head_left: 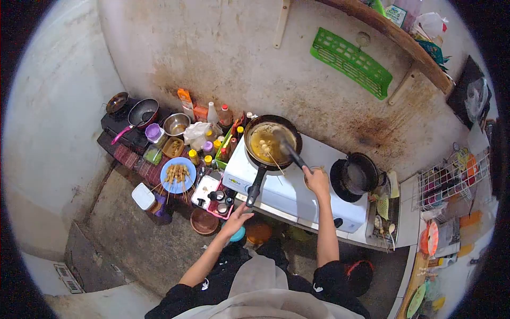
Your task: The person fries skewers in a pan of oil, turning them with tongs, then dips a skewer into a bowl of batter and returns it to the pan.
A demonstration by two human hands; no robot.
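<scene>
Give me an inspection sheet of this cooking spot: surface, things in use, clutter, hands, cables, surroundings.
Surface: white stove, both burners occupied.
Job's things: frying pan holding oil and skewered food; spatula dipped into it; dark pot on the other burner.
Clutter: blue plate of skewers, sauce bottles, a metal bowl and tubs crowd the low bench.
Hands: right hand grips the spatula; left hand open near the pan's handle, contact unclear.
Cables: nothing seen.
Surroundings: stained wall, green rack hung on it, wire rack alongside.
</scene>
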